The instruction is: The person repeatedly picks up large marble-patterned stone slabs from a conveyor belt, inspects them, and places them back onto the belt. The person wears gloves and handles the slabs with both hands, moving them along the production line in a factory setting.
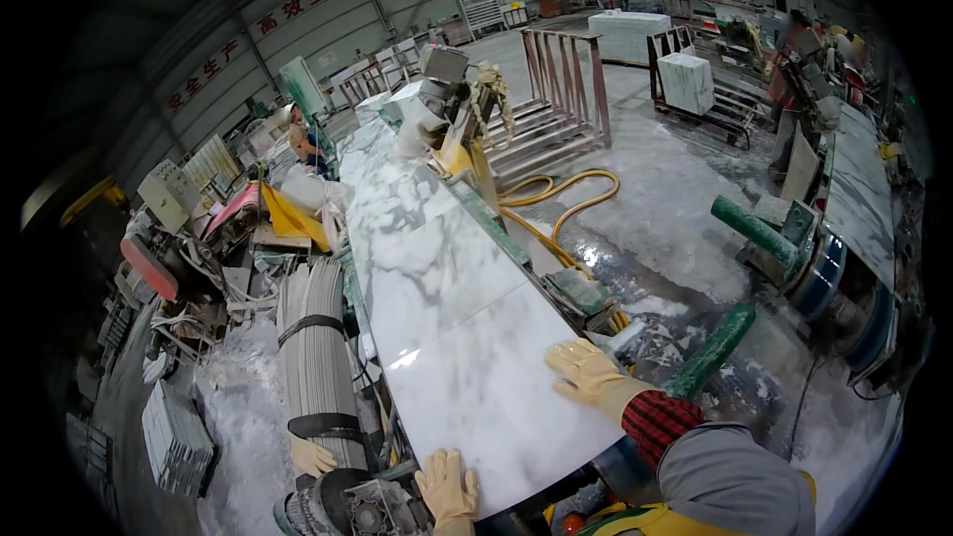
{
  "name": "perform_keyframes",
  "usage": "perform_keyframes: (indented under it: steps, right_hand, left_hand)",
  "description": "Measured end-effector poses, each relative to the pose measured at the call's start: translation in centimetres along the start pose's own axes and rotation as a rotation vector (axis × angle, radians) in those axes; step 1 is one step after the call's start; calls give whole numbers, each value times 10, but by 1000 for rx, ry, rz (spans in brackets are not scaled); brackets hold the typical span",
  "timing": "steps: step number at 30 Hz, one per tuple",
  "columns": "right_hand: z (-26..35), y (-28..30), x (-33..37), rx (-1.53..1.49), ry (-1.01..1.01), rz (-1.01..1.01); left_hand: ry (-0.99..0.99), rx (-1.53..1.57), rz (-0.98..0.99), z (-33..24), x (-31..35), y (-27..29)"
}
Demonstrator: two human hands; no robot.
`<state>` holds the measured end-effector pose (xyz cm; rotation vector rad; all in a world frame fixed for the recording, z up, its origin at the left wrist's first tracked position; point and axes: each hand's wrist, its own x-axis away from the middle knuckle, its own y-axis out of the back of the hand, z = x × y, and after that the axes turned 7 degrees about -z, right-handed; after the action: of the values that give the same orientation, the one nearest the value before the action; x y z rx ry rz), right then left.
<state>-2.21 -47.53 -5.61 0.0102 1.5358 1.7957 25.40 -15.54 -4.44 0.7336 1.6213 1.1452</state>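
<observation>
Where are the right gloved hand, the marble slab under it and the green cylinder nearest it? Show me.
Right gloved hand [596,377]: head view, back of the glove.
Marble slab [486,397]: head view, bare upper face.
Green cylinder [712,350]: head view, middle of its side.

Lg red Chinese chars [292,9] on bkgd wall [298,52].
</observation>
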Motion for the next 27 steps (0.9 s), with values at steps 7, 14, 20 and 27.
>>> perform_keyframes:
  steps: [7, 14, 20, 27]
  right_hand:
    - [9, 15, -3, -6, 31, -18]
    - [4, 10, 3, 15, 56, -70]
    - [5, 8, 8, 43, 40, -54]
    - [13, 20, 6, -6, 19, -2]
  left_hand:
    - [36, 26, 9, 1, 10, -4]
    - [37, 44, -8, -2, 14, -5]
    - [37, 57, -5, -2, 17, -5]
    - [73, 74, 21, -4, 24, 2]
